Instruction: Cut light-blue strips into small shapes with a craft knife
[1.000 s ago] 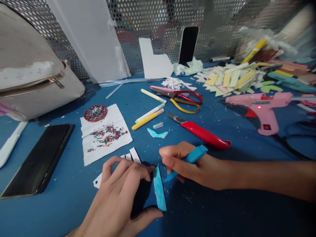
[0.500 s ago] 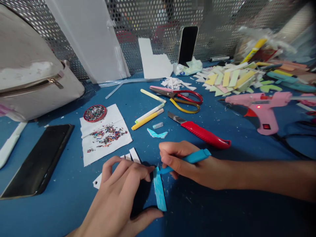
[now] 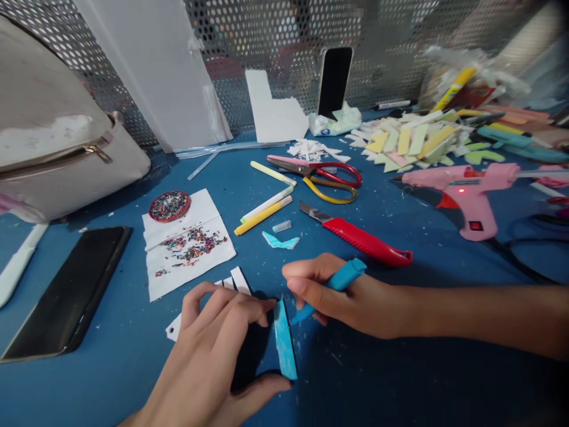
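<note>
While tight, R fingers (image 3: pixel 313 292) rnd marker (image 3: pixel 347 274)

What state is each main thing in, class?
Blue marker, tilted in right hand
Blue strip, steadied by spread left hand
Red knife, blade out
Glue gun, red light on
Near phone, flat, screen dark
Far phone, propped up, screen dark
Red dish, filled with bits
Scissors, unheld

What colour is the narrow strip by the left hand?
The narrow strip is bright blue with paler streaks, best seen in the head view.
</note>
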Demonstrator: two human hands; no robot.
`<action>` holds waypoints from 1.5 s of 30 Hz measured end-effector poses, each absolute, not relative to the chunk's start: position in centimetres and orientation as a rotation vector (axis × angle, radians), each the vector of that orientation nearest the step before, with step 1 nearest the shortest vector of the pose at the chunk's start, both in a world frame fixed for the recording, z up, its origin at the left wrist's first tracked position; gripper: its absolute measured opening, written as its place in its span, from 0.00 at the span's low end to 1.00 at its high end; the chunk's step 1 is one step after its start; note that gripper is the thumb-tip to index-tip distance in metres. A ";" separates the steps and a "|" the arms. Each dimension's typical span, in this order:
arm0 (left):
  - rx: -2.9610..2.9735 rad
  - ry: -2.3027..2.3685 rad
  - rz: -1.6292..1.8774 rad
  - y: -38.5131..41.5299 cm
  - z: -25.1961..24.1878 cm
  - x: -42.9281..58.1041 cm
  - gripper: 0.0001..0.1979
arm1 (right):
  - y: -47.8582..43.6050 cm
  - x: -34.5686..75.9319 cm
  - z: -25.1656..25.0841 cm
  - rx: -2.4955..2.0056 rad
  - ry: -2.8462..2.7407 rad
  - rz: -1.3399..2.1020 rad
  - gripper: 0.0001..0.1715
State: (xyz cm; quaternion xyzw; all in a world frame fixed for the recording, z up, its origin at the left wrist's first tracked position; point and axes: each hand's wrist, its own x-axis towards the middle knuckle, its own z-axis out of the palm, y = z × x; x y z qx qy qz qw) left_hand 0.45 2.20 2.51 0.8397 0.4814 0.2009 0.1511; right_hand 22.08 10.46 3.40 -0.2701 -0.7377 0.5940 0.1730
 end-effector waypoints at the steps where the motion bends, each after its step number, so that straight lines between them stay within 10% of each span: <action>1: 2.419 1.379 0.580 2.2 2.5 0.5 0.26 | 10.5 22.1 3.4 -0.767 -2.089 1.682 0.23; 45: 2.523 1.318 0.517 2.4 2.3 0.0 0.27 | 10.8 22.0 3.1 -0.760 -2.077 1.645 0.24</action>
